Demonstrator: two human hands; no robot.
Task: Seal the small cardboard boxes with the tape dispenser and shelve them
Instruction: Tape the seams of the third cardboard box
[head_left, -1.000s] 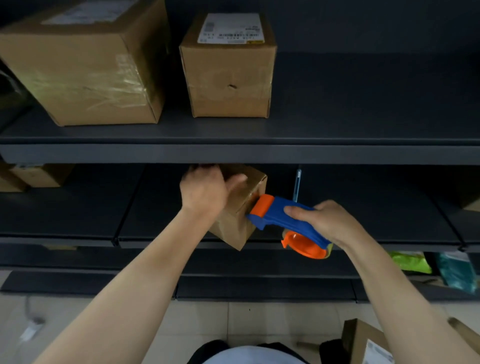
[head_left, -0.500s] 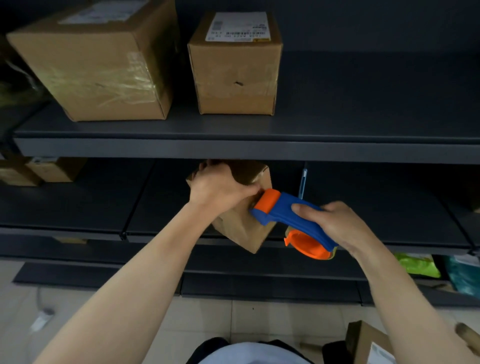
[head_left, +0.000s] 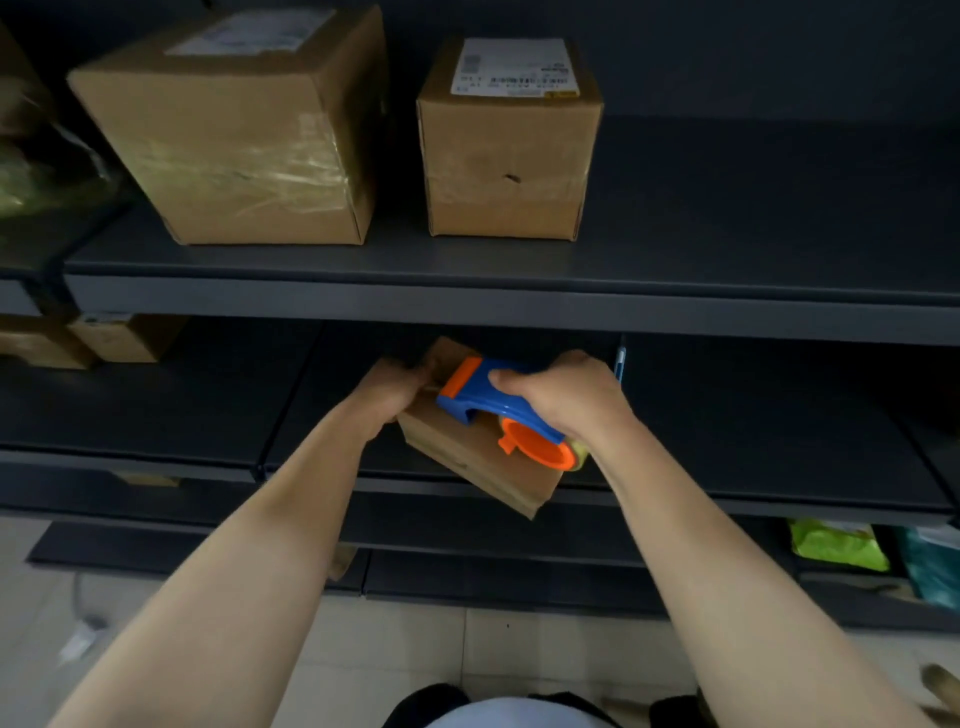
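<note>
With the fingers of your left hand (head_left: 395, 392) clasping the small brown cardboard box (head_left: 483, 470), tilted before the dark metal shelf (head_left: 156, 452), and your right hand (head_left: 566, 402) gripping the blue-and-orange plastic tape dispenser (head_left: 483, 397) on its top, you're likely sealing, so next draw tape firmly along the seam.

Dark grey upper shelf (head_left: 727, 249): big taped box (head_left: 244, 140) on the left, smaller labelled box (head_left: 506, 150) just beside it, not touching. Middle shelf (head_left: 156, 410): two small boxes (head_left: 124, 338) at far left. Bottom shelf (head_left: 857, 597), right end: green bag (head_left: 836, 545), teal bag (head_left: 935, 566). Tiled floor (head_left: 415, 649) below.
</note>
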